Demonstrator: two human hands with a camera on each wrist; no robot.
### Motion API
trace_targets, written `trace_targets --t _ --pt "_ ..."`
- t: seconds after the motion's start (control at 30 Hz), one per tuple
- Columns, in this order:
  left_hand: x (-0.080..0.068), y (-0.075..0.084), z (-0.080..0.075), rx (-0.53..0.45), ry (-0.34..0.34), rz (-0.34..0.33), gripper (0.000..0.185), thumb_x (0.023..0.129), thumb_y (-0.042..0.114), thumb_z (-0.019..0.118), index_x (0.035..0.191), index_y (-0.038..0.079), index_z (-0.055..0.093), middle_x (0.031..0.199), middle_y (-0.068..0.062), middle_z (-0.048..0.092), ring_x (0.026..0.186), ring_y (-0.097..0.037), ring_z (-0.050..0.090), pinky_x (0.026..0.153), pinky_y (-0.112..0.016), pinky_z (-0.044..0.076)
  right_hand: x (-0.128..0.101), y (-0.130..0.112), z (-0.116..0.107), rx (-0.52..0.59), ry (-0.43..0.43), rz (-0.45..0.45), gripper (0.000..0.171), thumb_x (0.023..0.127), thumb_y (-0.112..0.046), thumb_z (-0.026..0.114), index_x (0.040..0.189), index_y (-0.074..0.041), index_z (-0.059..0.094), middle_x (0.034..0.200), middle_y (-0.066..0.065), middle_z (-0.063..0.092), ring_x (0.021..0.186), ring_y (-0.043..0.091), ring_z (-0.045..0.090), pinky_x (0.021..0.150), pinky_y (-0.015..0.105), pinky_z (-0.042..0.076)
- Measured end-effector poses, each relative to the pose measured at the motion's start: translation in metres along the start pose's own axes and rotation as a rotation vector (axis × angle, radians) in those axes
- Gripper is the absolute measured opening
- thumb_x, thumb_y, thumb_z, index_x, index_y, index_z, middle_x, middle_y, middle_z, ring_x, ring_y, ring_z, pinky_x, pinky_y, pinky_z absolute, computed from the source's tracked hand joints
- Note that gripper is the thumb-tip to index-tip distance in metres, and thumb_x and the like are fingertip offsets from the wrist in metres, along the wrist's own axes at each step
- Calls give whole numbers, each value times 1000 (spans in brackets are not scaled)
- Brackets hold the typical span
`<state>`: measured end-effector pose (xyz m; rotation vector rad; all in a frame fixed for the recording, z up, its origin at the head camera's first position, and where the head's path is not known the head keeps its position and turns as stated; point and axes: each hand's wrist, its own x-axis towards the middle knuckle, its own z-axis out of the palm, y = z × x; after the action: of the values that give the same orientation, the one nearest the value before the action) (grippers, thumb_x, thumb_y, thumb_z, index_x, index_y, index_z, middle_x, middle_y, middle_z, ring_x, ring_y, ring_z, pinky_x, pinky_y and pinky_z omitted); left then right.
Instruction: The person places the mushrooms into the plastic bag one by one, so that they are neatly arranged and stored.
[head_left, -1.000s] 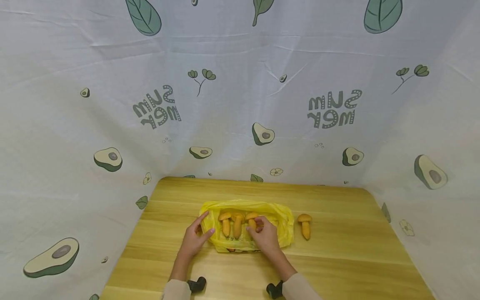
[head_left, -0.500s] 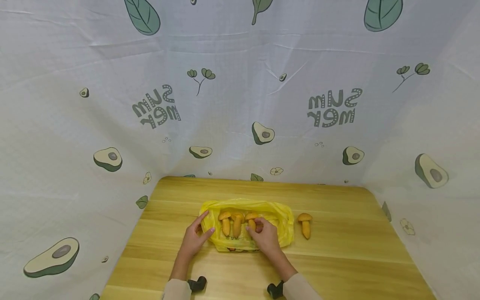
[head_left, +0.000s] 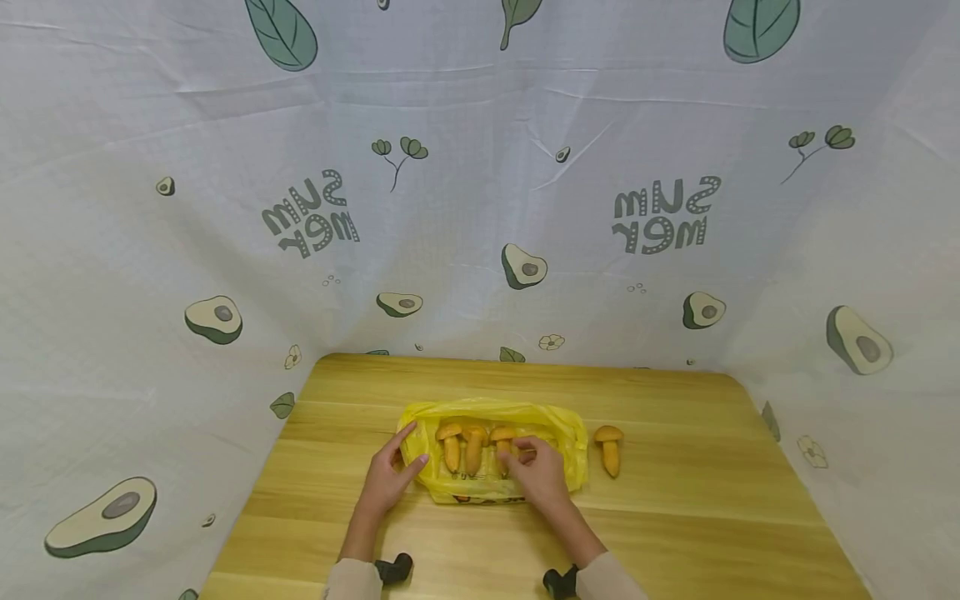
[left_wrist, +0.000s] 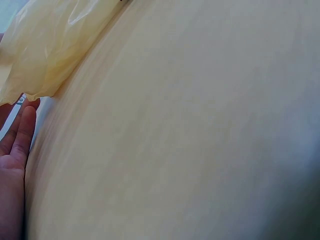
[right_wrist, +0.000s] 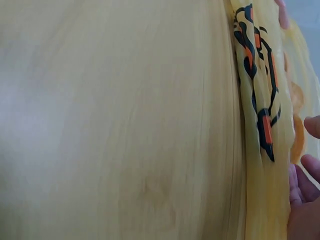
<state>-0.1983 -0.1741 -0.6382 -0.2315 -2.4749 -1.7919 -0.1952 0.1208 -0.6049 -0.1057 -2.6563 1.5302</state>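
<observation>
An open yellow plastic bag (head_left: 487,490) lies on the table with three orange-brown mushrooms in a row inside it: a left one (head_left: 452,452), a middle one (head_left: 473,457) and a right one (head_left: 502,434). At the bag's left end my left hand (head_left: 385,483) touches the rim, thumb and fingers spread apart and fairly straight. My right hand (head_left: 544,478) hovers over the bag beside the right mushroom, thumb and fingers parted, partly covering that mushroom. In the right wrist view the thumb and fingers stand apart near the mushrooms. A fourth mushroom (head_left: 610,452) lies outside, right of the bag.
The wooden table (head_left: 675,517) has rounded far corners. A pale cloth (head_left: 450,208) printed with avocados and leaves hangs behind it and along both sides. A black device (head_left: 395,569) sits at the left wrist, and another black device (head_left: 560,582) at the right wrist.
My right hand has let go of the right mushroom and shifted slightly to the right, its fingers parting. The mushroom stays in the bag. My left hand has not visibly moved.
</observation>
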Motion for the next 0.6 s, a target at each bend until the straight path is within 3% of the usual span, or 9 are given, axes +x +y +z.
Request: trace_targets --t 0.33,0.6 --pt "-1 1 -1 10 0 -30 69 94 32 77 155 24 47 162 -16 41 148 -40 41 116 -61 38 -1 6 -21 -23 23 -70 26 91 -21 81 111 -6 73 95 9 71 83 20 68 72 33 59" --pt "-1 2 -1 -2 -9 -33 71 93 32 78 156 25 46 163 -17 39 150 -42 37 118 -63 35 -4 7 -33 -5 -15 -90 34 91 -23 80 118 -4 72 109 13 72 93 21 67 79 29 58"
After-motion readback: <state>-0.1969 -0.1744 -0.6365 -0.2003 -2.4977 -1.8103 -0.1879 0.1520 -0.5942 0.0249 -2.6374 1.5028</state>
